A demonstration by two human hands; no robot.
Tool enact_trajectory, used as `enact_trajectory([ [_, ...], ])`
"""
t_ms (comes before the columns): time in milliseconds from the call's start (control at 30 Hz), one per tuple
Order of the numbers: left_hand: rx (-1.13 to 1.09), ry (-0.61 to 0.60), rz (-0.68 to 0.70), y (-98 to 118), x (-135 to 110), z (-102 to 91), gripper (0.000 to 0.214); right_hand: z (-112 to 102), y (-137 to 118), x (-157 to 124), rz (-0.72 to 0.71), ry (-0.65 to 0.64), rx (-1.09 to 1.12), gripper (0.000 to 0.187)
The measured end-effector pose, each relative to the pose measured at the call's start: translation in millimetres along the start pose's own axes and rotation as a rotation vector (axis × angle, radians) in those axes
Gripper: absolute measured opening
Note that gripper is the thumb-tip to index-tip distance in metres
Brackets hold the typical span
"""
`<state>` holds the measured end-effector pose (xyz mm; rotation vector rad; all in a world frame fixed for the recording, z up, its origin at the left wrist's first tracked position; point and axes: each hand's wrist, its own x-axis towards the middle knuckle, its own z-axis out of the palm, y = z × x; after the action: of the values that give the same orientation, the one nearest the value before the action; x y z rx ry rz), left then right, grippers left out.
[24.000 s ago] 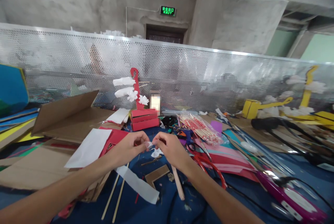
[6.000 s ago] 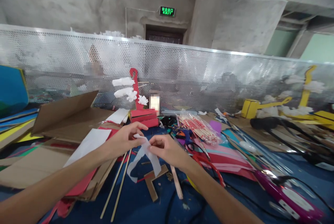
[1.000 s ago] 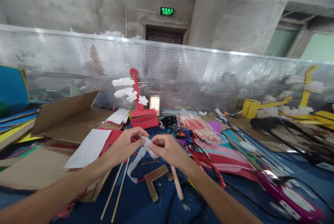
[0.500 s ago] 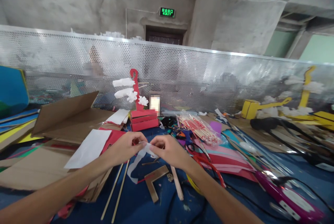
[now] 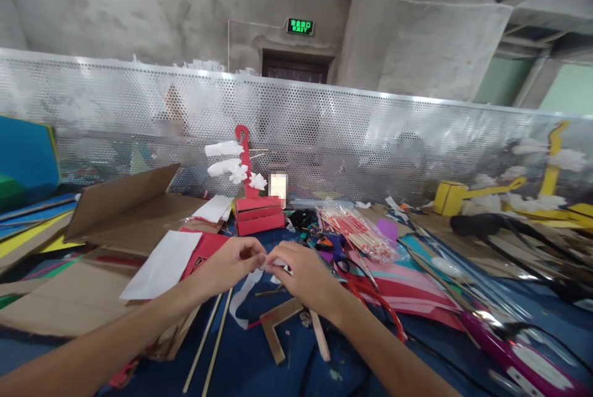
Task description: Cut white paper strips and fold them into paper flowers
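Note:
My left hand [image 5: 241, 261] and my right hand [image 5: 299, 273] meet over the middle of the blue table, fingertips pinched close together. Both grip a thin white paper strip [image 5: 243, 301], whose loose end trails down toward the table on the left. Its upper part is bunched between the fingers and partly hidden by them. Below lie an L-shaped cardboard piece [image 5: 273, 326] and a pale wooden stick [image 5: 319, 335]. Behind my hands stands a red cardboard model [image 5: 259, 217] with a curved upright carrying white paper pieces.
Two thin sticks [image 5: 215, 335], cardboard sheets [image 5: 50, 292] and a white sheet [image 5: 162, 264] lie to the left. On the right are a bag of red-and-white sticks [image 5: 359, 230], coloured sheets [image 5: 412, 289] and a purple corded tool [image 5: 523, 357]. A perforated metal screen [image 5: 324, 131] closes off the back.
My right hand has turned over the strip, its fingers now curled more across the bunched part. The whole view has shifted slightly; the strip's tail still hangs left.

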<state>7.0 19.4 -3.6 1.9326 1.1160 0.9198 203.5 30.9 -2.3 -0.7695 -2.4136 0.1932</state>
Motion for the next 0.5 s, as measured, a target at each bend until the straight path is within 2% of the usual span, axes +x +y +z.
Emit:
enact_trajectory([
  [267, -0.014, 0.003, -0.039, -3.0, 2.0, 0.8, 0.032, -1.1, -1.1, 1.1, 0.101, 0.113, 0.141, 0.015],
  [500, -0.030, 0.004, -0.032, -1.3, 1.6, 2.7, 0.028, 3.6, 7.6, 1.9, 0.150, 0.154, 0.264, 0.015],
])
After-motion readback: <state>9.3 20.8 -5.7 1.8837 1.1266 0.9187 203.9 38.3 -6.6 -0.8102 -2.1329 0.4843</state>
